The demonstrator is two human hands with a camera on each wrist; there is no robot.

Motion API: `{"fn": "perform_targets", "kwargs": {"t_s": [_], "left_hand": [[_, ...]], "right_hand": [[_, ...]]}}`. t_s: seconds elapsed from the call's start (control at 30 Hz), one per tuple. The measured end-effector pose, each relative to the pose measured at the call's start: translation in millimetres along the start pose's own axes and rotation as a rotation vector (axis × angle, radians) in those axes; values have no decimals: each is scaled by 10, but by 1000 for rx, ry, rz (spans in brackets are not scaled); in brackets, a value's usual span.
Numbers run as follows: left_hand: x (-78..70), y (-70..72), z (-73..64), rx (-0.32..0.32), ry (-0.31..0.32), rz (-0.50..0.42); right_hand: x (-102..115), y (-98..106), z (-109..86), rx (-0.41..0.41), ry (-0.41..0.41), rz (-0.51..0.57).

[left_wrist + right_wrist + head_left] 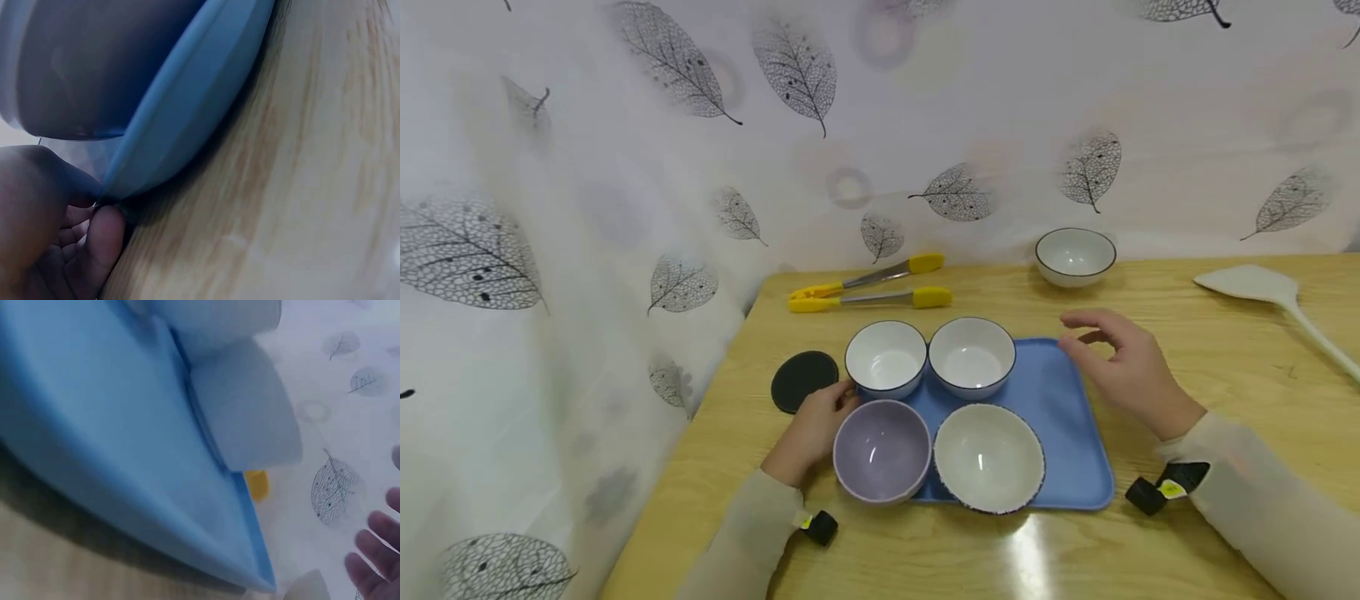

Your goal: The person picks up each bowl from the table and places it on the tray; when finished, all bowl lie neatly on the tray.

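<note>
A blue tray (1063,442) lies on the table with bowls grouped over its left and middle. Two white dark-rimmed bowls, a left one (886,358) and a right one (972,355), stand at the back. In front are a purple bowl (882,452) and a cream bowl (989,458) with a speckled rim. My left hand (818,423) pinches the tray's left edge, its thumb over the rim and a finger beneath in the left wrist view. Raised near the tray's back right corner, my right hand (1126,371) holds nothing, with fingers apart and slightly bent.
Yellow-tipped tongs (880,296) lie behind the tray. A round black coaster (805,380) is left of it. Farther back stands another small white bowl (1076,257). At the right lies a white spatula (1255,284). A leaf-patterned sheet (820,192) hangs behind and left of the table.
</note>
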State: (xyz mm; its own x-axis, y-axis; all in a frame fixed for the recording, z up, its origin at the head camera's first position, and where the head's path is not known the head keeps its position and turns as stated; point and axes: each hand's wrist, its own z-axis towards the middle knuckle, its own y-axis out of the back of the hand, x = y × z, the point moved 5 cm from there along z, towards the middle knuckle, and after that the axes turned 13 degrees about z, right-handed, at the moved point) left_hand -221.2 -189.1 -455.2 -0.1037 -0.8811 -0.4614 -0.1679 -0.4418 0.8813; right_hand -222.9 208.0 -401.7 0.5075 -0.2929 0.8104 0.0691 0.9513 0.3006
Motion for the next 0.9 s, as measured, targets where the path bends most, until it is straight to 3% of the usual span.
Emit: {"fn": "perform_targets", "kwargs": {"t_s": [0.17,0.3,0.43,0.57,0.9], "left_hand": [[7,5,6,5,-8,8],[20,34,34,3,-5,22],[24,27,76,21,-2,18],[0,4,98,35,-17,1],[83,11,36,19,-2,-31]], "right_hand": [[-216,104,293,-87,15,-90],[-474,226,532,-80,-123,-126],[-703,378,598,-148,-321,-55],[-830,477,578,-221,-439,41],[-1099,320,787,-181,-532,119]]}}
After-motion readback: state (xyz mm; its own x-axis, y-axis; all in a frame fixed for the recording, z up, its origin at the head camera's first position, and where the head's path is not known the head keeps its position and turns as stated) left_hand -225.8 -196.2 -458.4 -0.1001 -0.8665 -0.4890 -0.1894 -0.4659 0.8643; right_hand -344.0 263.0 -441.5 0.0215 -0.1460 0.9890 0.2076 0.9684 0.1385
